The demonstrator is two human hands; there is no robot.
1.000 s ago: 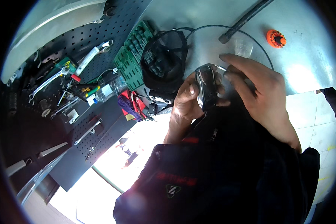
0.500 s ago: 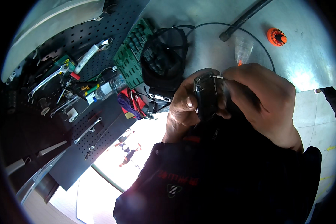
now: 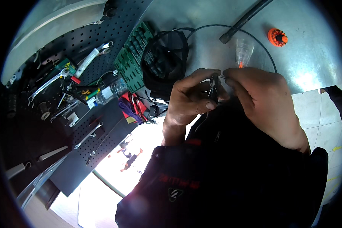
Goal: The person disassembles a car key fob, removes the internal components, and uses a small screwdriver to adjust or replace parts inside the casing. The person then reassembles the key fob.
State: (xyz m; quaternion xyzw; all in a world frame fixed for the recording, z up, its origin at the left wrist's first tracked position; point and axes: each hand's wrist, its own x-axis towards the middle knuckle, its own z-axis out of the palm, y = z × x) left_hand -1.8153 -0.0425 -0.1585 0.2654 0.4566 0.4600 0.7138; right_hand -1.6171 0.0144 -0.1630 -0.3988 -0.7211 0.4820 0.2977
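In front of my chest, my left hand [image 3: 186, 98] is closed around a small black device [image 3: 212, 87] with a shiny surface, now seen edge-on between thumb and fingers. A thin pale wire [image 3: 202, 122] hangs below that hand. My right hand [image 3: 264, 93] is closed in a pinch, its thumb and index fingertips close to the upper end of the device. Something thin shows at those fingertips, too small to make out.
On the metal table [image 3: 211, 49] are a clear plastic cup [image 3: 244, 52], an orange round piece [image 3: 277, 37], a black rod [image 3: 241, 26] and a black cable [image 3: 268, 51]. A black mesh bag [image 3: 165, 62] overlaps a green tool case [image 3: 127, 62]. Wrenches [image 3: 49, 84] lie at the left pegboard.
The device has turned in my left hand from its broad side to its edge. A thin wire now shows below the hand. My right hand has shifted slightly left.
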